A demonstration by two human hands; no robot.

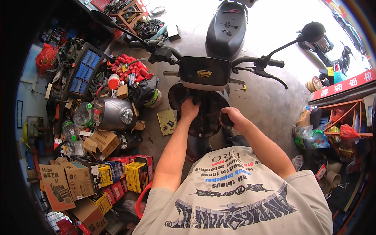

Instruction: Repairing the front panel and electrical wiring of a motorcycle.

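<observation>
A scooter stands in front of me, with a black front cover (205,73) below its handlebar. Under it is a dark, glossy curved shell (205,127), perhaps the scooter's inner leg shield. My left hand (189,111) reaches into the upper left part of this shell; its fingertips are lost in the dark. At the shell's right edge my right hand (234,118) is closed, with its fingers curled round a dark piece there. Whether that piece is the rim itself or a separate part is hard to see.
The scooter's black seat (226,31) carries small dark parts and red-handled pliers (234,11). A yellowish tray (167,122) with small black parts lies on the floor to the left. Cardboard boxes (58,187) and bottles crowd the left; an orange-framed shelf (354,115) stands right.
</observation>
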